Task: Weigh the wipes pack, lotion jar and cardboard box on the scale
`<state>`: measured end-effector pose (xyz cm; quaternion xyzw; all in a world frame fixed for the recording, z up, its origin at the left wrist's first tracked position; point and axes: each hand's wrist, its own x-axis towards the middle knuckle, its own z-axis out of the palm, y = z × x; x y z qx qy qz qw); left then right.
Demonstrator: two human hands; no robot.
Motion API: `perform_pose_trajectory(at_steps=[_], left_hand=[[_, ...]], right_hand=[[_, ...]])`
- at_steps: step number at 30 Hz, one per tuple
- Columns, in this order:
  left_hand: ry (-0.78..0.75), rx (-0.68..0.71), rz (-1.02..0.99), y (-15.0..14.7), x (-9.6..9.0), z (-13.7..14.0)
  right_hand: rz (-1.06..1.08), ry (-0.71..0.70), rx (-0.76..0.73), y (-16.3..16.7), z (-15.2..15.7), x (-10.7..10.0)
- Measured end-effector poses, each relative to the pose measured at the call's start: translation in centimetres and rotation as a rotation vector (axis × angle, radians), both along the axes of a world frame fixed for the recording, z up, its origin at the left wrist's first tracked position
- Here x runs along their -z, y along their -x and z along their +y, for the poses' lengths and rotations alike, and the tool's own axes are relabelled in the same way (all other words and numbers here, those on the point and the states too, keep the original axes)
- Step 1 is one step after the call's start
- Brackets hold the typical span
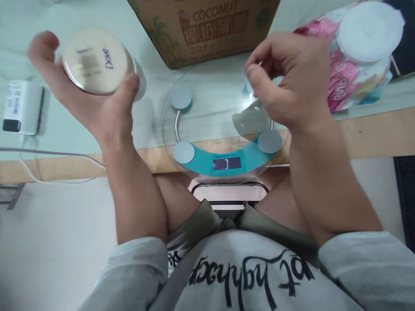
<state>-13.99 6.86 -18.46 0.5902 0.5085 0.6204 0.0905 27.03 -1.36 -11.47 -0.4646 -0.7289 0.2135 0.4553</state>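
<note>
Cream-white plastic, round: the jar (97, 71) sits in the left hand (106, 110), printed face and barcode label turned up toward my camera. Grip: thumb around the near-right side, fingers around the far-left, one fingertip standing off the wall; most of the finger contact is hidden. I judge the wide wrap is chosen because the jar is too broad for a fingertip hold. It looks raised off the cloth (151, 125), though its underside does not show.

Right hand (292, 77): thumb and forefinger tips drawn together, nothing showing between them, the other fingers curled in. It hangs above the far right part of the glass scale (201, 157).

Scale lies between the two grips and nearer the body, its display facing the wearer, presumably for easy reading. Display is lit; I cannot make out the figure. Near rim extends past the wooden edge (382, 134).

Surroundings: carton (220, 26) beyond and between the hands; pink pack (343, 88) with a white lid (371, 32) just right of the right wrist; white power bank (22, 108) left of the left hand, its cable (65, 152) running nearer the body. Likely set outward to leave the middle to the scale.
</note>
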Motion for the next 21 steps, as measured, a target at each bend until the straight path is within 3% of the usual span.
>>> perform_pose_trajectory(at_steps=[2, 5, 8, 10, 13, 17, 19, 21], left_hand=[[-0.114, 0.233, 0.131, -2.0, -0.3, -0.9], [-0.299, 0.584, 0.27, -8.5, -1.2, -3.8], [-0.161, 0.658, 0.236, -15.0, -2.4, -7.3], [-0.061, 0.669, 0.25, -17.3, -3.0, -8.9], [0.031, 0.719, 0.312, -18.0, -3.4, -9.8], [0.138, 0.802, 0.337, -16.6, -3.3, -9.1], [0.218, 0.837, 0.273, -15.4, -3.2, -8.1], [0.222, 0.739, 0.113, -13.9, -3.1, -6.9]], right_hand=[[0.059, -0.017, 0.081, -0.3, 0.5, 0.4], [0.12, -0.042, 0.158, -0.5, 1.2, 0.9], [0.14, -0.051, 0.173, -0.6, 1.5, 1.2], [0.145, -0.049, 0.173, -0.7, 1.4, 1.4], [0.142, -0.039, 0.182, -0.7, 1.2, 1.5], [0.123, 0.002, 0.194, -0.7, 1.1, 1.6], [0.118, 0.038, 0.209, -0.8, 1.2, 1.6], [0.119, 0.082, 0.237, -0.9, 1.3, 1.7]])
